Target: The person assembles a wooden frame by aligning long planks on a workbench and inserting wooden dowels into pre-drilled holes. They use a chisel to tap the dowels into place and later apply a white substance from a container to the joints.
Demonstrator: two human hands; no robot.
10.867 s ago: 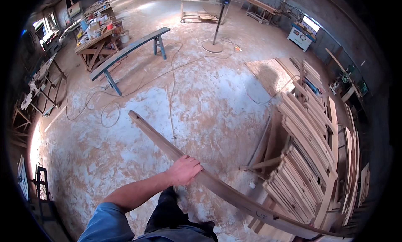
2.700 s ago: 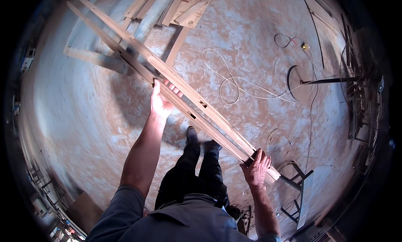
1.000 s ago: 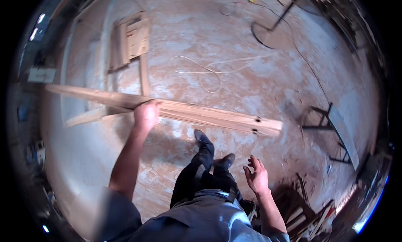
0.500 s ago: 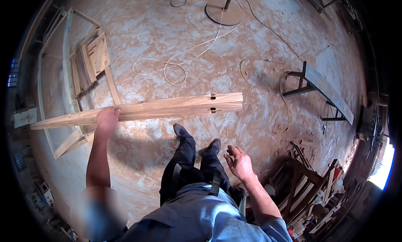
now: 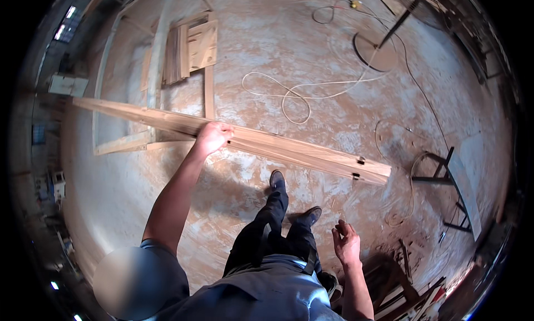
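Observation:
Two long, pale wooden boards [image 5: 289, 151] lie side by side, held up across the front of me, their right end lower in the view than the left. Dark slots are cut near that right end. My left hand [image 5: 214, 136] is closed over them around mid-length, its fingers partly hidden by the hand itself. Nothing is in my right hand [image 5: 347, 243], which hangs beside my right leg, apart from the boards, with fingers loosely bent and apart.
Beyond the boards at left, a wooden frame [image 5: 100, 76] bears a stack of short wood pieces [image 5: 201, 46]. A thin cable [image 5: 328, 83] loops over the floor to a round-based stand [image 5: 375, 51]. A metal-legged bench [image 5: 464, 179] stands at right. Scrap wood [image 5: 395, 282] lies lower right.
The view has turned, shifting the floor items rightward. The boards have swung so their right end sits lower. My left hand still grips them; my right hand remains free.

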